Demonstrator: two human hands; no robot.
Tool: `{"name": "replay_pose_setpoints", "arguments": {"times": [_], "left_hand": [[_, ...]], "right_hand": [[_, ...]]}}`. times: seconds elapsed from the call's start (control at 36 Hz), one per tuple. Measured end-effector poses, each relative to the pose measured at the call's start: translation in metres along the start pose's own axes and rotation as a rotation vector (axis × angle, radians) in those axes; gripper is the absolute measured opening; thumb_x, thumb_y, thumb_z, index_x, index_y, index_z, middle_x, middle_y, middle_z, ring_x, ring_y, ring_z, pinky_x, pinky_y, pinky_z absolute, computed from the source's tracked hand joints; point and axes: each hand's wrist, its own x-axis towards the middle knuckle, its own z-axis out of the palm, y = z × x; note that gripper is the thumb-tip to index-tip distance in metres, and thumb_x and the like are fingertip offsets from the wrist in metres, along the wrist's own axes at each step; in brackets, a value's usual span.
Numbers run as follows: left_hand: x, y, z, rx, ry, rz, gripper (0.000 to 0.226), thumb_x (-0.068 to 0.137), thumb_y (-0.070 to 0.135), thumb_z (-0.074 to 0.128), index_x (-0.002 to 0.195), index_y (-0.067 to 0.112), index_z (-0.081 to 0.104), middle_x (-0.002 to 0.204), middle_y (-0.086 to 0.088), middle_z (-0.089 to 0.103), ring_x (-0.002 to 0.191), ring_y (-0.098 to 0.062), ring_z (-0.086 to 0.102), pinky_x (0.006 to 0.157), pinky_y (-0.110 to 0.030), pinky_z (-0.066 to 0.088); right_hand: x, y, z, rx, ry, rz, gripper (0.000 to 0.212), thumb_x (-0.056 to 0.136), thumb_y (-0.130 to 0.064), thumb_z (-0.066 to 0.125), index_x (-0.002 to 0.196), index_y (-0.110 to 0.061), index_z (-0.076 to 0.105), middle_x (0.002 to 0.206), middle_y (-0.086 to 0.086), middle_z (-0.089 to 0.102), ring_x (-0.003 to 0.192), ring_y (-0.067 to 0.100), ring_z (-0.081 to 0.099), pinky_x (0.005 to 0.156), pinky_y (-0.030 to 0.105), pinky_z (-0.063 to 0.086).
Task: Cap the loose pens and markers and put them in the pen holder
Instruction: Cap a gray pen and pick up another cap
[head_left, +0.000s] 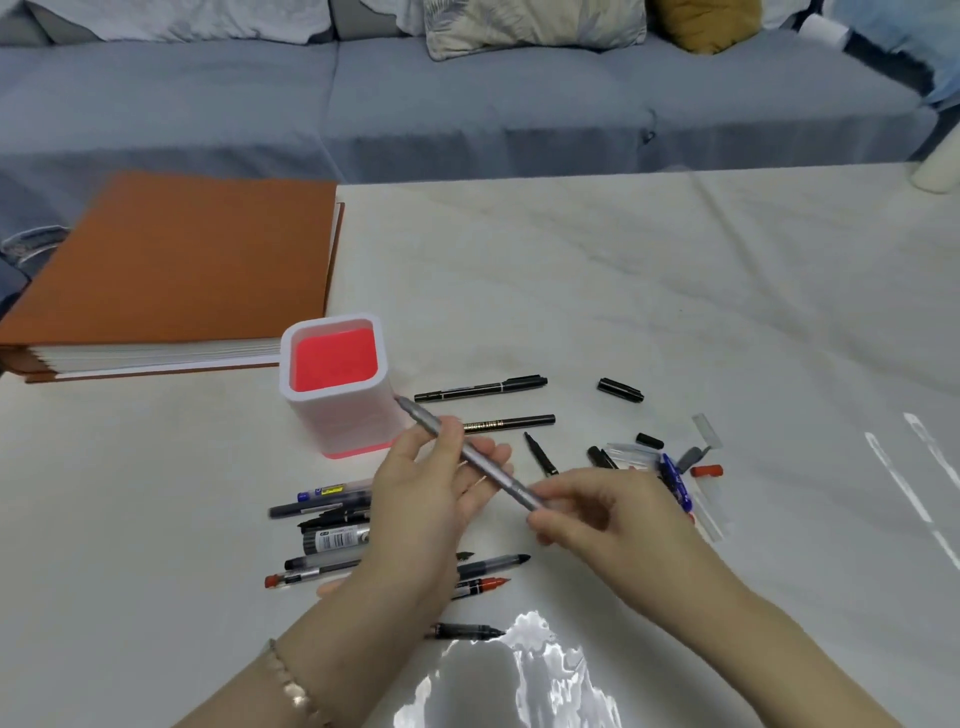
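Saw a thick orange-covered binder (171, 270) lying flat at the far left of the white worktop (675, 291). Found an upright square white plastic pen holder (353, 421) with a red inside, just right of the binder's near corner. Noted a loose pile of pens and markers (327, 525) on the worktop nearer than the holder, partly hidden under the left hand (421, 499). Caught that hand raised, palm turned up, grip pinched on the upper part of a slim grey pen (467, 452) between thumb and forefinger, remaining fingers stretched beneath the barrel. Traced the grey pen slanting from a tip close by the holder's right wall, down and rightward into the right hand (608, 514), grip clamped on the lower end. Spotted beyond the hands a long black marker (480, 388) and a thin black pen (509, 423) with gold lettering, side by side, apart. Further right, saw a lone black cap (621, 389), then a scatter of caps (675, 462), black, grey, clear, blue and red, huddled close beyond the right hand.
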Motion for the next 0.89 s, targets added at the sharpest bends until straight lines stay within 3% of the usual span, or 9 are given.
{"name": "replay_pose_setpoints", "arguments": {"times": [0.06,0.14,0.22,0.36,0.56,0.67,0.72,0.81,0.89], "left_hand": [[0.003,0.001,0.002,0.194,-0.01,0.06,0.017,0.093,0.018,0.049,0.083,0.008,0.057,0.063,-0.006,0.053,0.048,-0.006,0.059,0.053,-0.018,0.055],[0.007,0.004,-0.001,0.456,-0.079,0.137,0.017,0.093,0.015,0.047,0.089,0.016,0.063,0.059,-0.001,0.047,0.038,0.0,0.041,0.04,-0.013,0.038],[0.011,0.003,-0.012,0.642,-0.099,0.146,0.015,0.092,0.016,0.05,0.089,0.015,0.064,0.056,0.004,0.048,0.037,0.0,0.037,0.037,-0.011,0.032],[0.011,0.005,-0.026,0.744,-0.102,0.065,0.014,0.089,0.016,0.055,0.094,0.018,0.067,0.06,0.003,0.058,0.042,-0.006,0.039,0.036,-0.011,0.032],[0.003,0.015,-0.03,0.718,-0.11,0.032,0.014,0.088,0.013,0.056,0.092,0.021,0.067,0.064,-0.001,0.06,0.042,-0.003,0.044,0.035,-0.01,0.037],[0.002,0.015,-0.033,0.737,-0.139,0.021,0.013,0.088,0.013,0.056,0.09,0.02,0.068,0.059,0.003,0.06,0.04,-0.002,0.045,0.037,-0.011,0.038],[0.002,0.014,-0.034,0.752,-0.141,0.029,0.012,0.087,0.014,0.058,0.09,0.02,0.068,0.055,0.008,0.061,0.041,-0.002,0.044,0.037,-0.011,0.038],[0.001,0.014,-0.033,0.777,-0.162,0.042,0.01,0.086,0.013,0.058,0.087,0.018,0.067,0.051,0.01,0.062,0.038,-0.001,0.042,0.039,-0.013,0.04],[-0.002,0.013,-0.029,0.772,-0.179,0.008,0.008,0.086,0.015,0.059,0.09,0.018,0.066,0.054,0.009,0.063,0.039,-0.002,0.042,0.055,-0.032,0.058]], "right_hand": [[0.0,0.013,-0.012,-0.106,-0.046,0.058,0.022,0.08,-0.02,0.066,0.07,-0.039,0.063,0.063,-0.014,0.067,0.068,-0.006,0.061,0.064,0.003,0.043],[0.003,0.037,-0.036,-0.236,0.166,0.066,0.017,0.081,-0.015,0.065,0.076,-0.031,0.068,0.067,-0.021,0.062,0.068,-0.013,0.057,0.065,0.001,0.038],[0.013,0.06,-0.065,-0.475,0.334,0.084,0.014,0.08,-0.006,0.064,0.084,-0.017,0.072,0.076,-0.005,0.063,0.069,0.007,0.056,0.065,0.013,0.036],[0.033,0.087,-0.087,-0.711,0.166,0.271,0.026,0.079,-0.009,0.059,0.103,-0.017,0.067,0.101,0.006,0.057,0.1,0.024,0.055,0.075,0.027,0.039],[0.049,0.099,-0.083,-0.788,0.07,0.261,0.016,0.08,-0.013,0.057,0.09,-0.021,0.066,0.093,0.002,0.053,0.085,0.022,0.054,0.07,0.029,0.042],[0.048,0.099,-0.084,-0.885,0.087,0.107,0.015,0.088,-0.02,0.053,0.097,-0.019,0.064,0.099,0.001,0.055,0.097,0.021,0.052,0.072,0.029,0.04],[0.045,0.093,-0.082,-0.848,0.142,-0.012,0.014,0.089,-0.02,0.052,0.098,-0.016,0.063,0.095,-0.002,0.056,0.095,0.019,0.051,0.072,0.024,0.036],[0.036,0.066,-0.069,-0.521,0.292,-0.128,0.006,0.087,-0.017,0.056,0.091,-0.017,0.061,0.08,-0.015,0.051,0.074,0.006,0.052,0.067,0.01,0.035],[0.023,0.032,-0.045,-0.066,0.329,-0.137,0.02,0.084,-0.01,0.059,0.086,-0.03,0.058,0.083,-0.016,0.062,0.072,0.009,0.061,0.07,0.006,0.043]]}}
